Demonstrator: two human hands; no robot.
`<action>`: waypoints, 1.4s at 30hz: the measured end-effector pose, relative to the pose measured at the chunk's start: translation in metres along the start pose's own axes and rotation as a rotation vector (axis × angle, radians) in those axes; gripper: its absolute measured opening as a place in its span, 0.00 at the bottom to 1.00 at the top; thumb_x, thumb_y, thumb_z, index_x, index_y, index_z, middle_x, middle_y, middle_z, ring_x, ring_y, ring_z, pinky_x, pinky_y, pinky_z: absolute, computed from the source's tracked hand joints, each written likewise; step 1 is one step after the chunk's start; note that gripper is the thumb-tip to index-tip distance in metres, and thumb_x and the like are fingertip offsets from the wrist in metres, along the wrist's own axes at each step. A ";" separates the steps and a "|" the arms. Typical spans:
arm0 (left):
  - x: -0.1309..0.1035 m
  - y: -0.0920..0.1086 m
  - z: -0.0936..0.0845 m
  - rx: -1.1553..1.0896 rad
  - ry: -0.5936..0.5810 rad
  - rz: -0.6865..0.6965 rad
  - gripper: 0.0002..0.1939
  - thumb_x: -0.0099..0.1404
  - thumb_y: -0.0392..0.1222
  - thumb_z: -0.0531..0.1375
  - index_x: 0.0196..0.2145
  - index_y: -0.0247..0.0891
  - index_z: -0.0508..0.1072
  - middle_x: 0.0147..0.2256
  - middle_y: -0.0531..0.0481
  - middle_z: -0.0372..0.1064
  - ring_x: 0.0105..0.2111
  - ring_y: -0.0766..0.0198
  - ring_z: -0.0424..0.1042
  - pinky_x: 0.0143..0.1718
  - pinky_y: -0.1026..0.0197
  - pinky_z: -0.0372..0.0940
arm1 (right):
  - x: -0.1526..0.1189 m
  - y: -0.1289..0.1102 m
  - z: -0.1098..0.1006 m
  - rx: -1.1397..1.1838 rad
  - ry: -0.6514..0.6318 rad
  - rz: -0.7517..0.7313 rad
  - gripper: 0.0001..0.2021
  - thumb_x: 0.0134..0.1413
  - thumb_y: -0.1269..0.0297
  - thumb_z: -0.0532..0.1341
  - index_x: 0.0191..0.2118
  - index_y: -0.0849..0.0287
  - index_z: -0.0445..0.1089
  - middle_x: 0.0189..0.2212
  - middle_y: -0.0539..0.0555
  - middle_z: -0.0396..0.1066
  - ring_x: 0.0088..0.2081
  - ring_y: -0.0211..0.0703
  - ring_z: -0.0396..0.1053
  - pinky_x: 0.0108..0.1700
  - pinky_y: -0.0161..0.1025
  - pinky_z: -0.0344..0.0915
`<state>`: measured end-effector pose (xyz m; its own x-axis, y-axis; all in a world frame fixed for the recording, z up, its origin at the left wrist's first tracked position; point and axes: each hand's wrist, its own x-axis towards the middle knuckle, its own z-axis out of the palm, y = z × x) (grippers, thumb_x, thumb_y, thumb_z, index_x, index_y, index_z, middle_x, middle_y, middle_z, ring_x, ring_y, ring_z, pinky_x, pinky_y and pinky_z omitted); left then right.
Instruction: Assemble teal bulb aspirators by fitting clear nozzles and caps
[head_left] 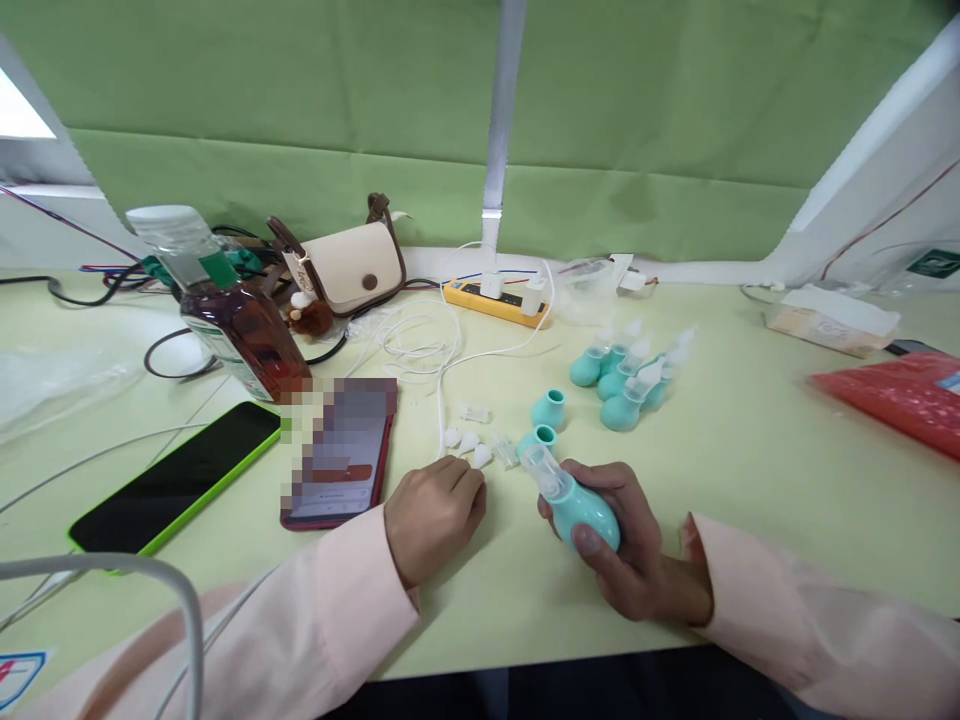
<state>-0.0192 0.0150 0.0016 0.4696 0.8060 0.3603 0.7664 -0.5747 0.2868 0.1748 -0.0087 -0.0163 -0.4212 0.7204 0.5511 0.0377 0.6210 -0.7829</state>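
My right hand (619, 540) is wrapped round a teal bulb (589, 515) with a clear tube piece fitted on its neck, tilted up to the left. My left hand (435, 510) rests on the table with curled fingers, close to several small white tips (469, 442); whatever its fingertips hold, if anything, is hidden. Beside the tips are clear tube pieces (504, 450). Two open-necked teal bulbs (550, 410) stand just beyond my right hand. Farther back right, several teal bulbs (621, 408) with clear tops and pale tips are grouped together.
A green-edged phone (180, 480), a red-cased phone (337, 470) and a bottle (240, 330) are at the left. Behind lie a cream bag (352, 268), a white cable (450, 365) and a yellow power strip (499, 305). A red packet (892, 395) and tissue pack (829, 320) are right.
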 end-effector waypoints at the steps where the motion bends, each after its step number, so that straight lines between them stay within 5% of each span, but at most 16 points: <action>1: 0.000 -0.002 0.002 0.048 0.000 0.005 0.12 0.57 0.32 0.49 0.22 0.31 0.69 0.21 0.44 0.67 0.23 0.60 0.67 0.23 0.60 0.63 | 0.000 0.000 0.000 -0.019 -0.001 -0.007 0.17 0.54 0.65 0.49 0.50 0.51 0.47 0.37 0.56 0.57 0.34 0.42 0.62 0.33 0.41 0.64; 10: 0.001 -0.014 0.004 0.135 0.108 -0.008 0.12 0.61 0.33 0.47 0.28 0.32 0.70 0.24 0.45 0.69 0.25 0.61 0.68 0.25 0.62 0.63 | 0.011 -0.010 0.003 -0.284 -0.014 0.062 0.20 0.43 0.72 0.55 0.45 0.56 0.52 0.35 0.54 0.59 0.36 0.41 0.62 0.35 0.38 0.64; 14: -0.003 0.001 -0.010 -0.294 0.235 -0.080 0.12 0.63 0.38 0.47 0.34 0.33 0.68 0.24 0.50 0.68 0.23 0.68 0.66 0.25 0.67 0.61 | 0.017 -0.014 0.007 -0.355 -0.026 0.064 0.18 0.40 0.73 0.56 0.41 0.56 0.54 0.30 0.52 0.62 0.31 0.39 0.63 0.30 0.35 0.63; 17: -0.005 0.011 -0.018 -0.613 0.055 -0.106 0.17 0.63 0.44 0.43 0.28 0.33 0.68 0.18 0.54 0.61 0.18 0.70 0.60 0.20 0.68 0.56 | 0.019 -0.015 0.008 -0.395 -0.090 0.047 0.16 0.41 0.72 0.55 0.40 0.56 0.53 0.27 0.50 0.63 0.28 0.38 0.63 0.27 0.33 0.61; 20: -0.005 0.015 -0.019 -0.675 -0.156 -0.139 0.18 0.59 0.49 0.49 0.22 0.33 0.66 0.15 0.56 0.55 0.16 0.71 0.54 0.17 0.68 0.50 | 0.019 -0.015 0.008 -0.400 -0.118 0.047 0.15 0.43 0.71 0.55 0.40 0.56 0.53 0.26 0.50 0.64 0.27 0.37 0.63 0.27 0.33 0.61; 26: -0.003 0.013 -0.014 -0.880 -0.369 -0.243 0.19 0.58 0.50 0.50 0.17 0.34 0.61 0.14 0.56 0.56 0.16 0.72 0.54 0.18 0.69 0.49 | 0.024 -0.014 0.010 -0.371 -0.150 0.081 0.09 0.45 0.65 0.58 0.34 0.59 0.60 0.25 0.51 0.65 0.25 0.35 0.63 0.27 0.33 0.61; 42: -0.002 0.009 -0.006 -1.514 -0.585 -0.372 0.18 0.56 0.51 0.52 0.18 0.35 0.58 0.10 0.60 0.48 0.11 0.76 0.45 0.14 0.67 0.38 | 0.025 -0.015 0.001 -0.215 -0.234 0.073 0.07 0.49 0.61 0.56 0.30 0.59 0.60 0.22 0.48 0.61 0.24 0.33 0.59 0.27 0.30 0.59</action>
<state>-0.0159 0.0068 0.0090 0.7286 0.6610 -0.1795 -0.0590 0.3216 0.9450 0.1627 0.0001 0.0087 -0.6061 0.6903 0.3951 0.2559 0.6395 -0.7249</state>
